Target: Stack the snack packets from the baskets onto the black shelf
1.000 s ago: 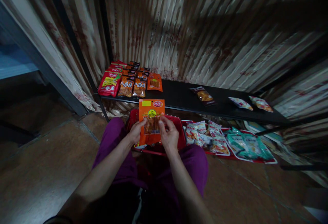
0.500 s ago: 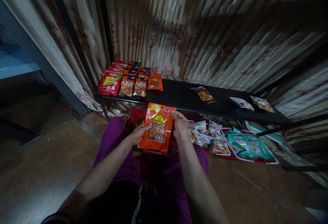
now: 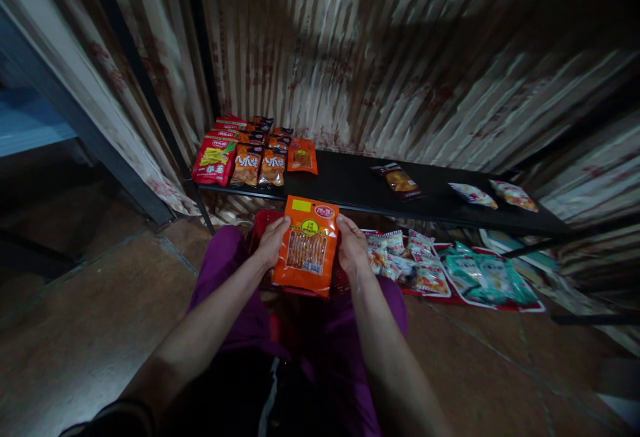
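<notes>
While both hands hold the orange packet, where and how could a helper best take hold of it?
Probably pinch the orange packet at the middle of its top edge, coming from the side of the black shelf: the packet looks flat, the left hand and right hand hold its two sides, and that edge is uncovered.

Black shelf (image 3: 345, 187), seemingly metal; snack packets (image 3: 247, 165) left, middle, right.

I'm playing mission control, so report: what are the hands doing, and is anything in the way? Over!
Left hand, right hand: holding orange packet by its sides. Packet front in plain view, hiding part of red basket. Nothing seen blocking it.
</notes>
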